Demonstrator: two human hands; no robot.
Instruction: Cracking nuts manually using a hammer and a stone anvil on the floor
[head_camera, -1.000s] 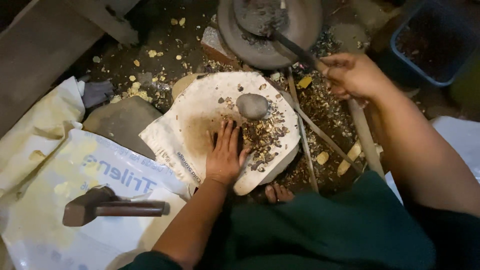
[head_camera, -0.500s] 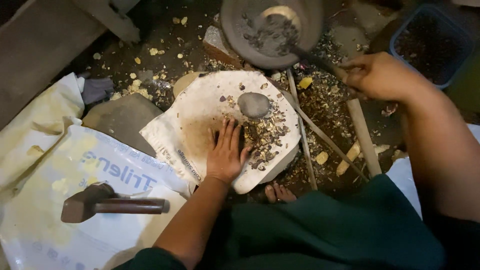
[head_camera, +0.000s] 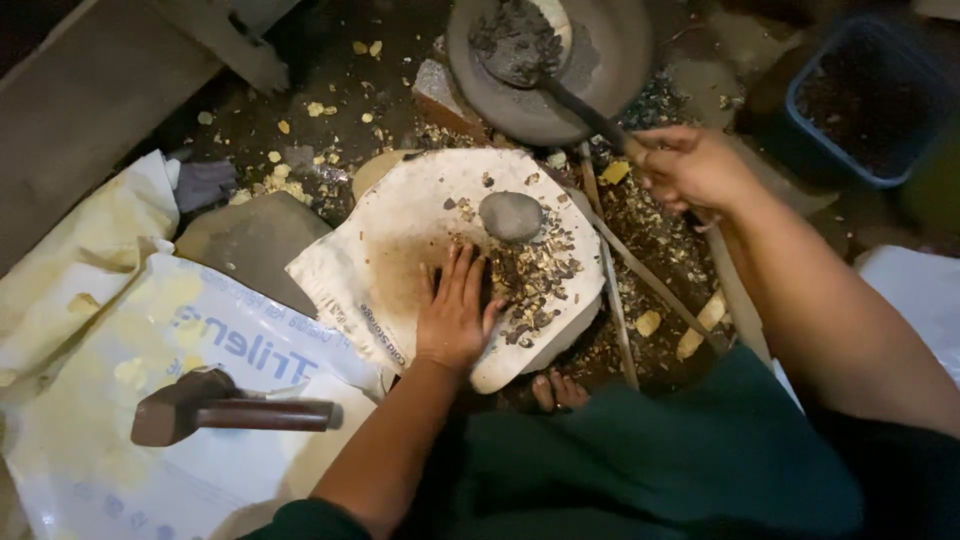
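While your left hand (head_camera: 455, 318) is lying flat and open on the white-covered slab (head_camera: 400, 240), fingers spread beside the dark chips (head_camera: 535, 275), your right hand (head_camera: 690, 168) is gripping the ladle handle (head_camera: 590, 112). Its long axis is running from your fist up and left to the scoop, sitting (loaded with dark grit) in the grey pan (head_camera: 610, 60) at the far side, well apart from your left hand.

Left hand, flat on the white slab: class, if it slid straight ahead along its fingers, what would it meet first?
Probably the grey round stone, just beyond the left hand, after brushing the shell bits.
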